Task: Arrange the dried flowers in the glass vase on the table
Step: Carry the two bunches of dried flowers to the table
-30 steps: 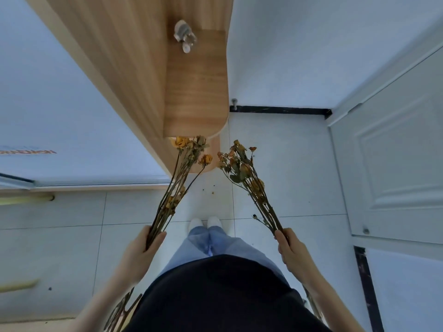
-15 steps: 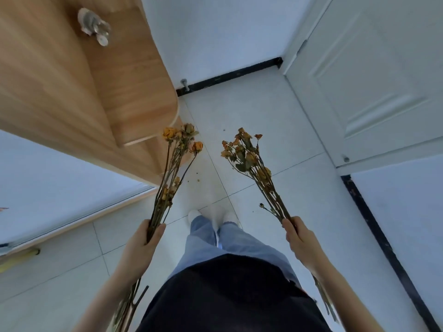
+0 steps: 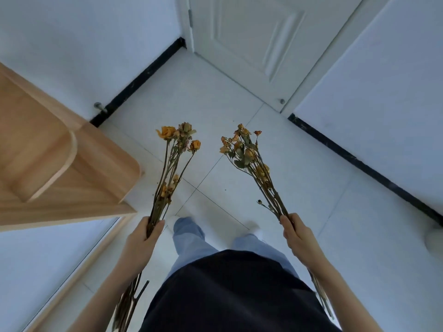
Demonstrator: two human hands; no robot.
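white door (image 3: 251, 44), wooden shelf (image 3: 48, 159), tiled floor (image 3: 323, 212)

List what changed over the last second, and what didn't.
The view swung right: the wooden shelf slid to the left edge, the white door now lies ahead, and the small ornament on the shelf left the frame. Unchanged: left hand and right hand each grip a bunch of dried flowers.

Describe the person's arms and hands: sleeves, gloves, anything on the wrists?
Left hand and right hand bare, no gloves. Left forearm and right forearm are uncovered to the frame's edge; no sleeve shows. No watch, bracelet or marking on either wrist. Fingers mostly hidden, so rings cannot be told.
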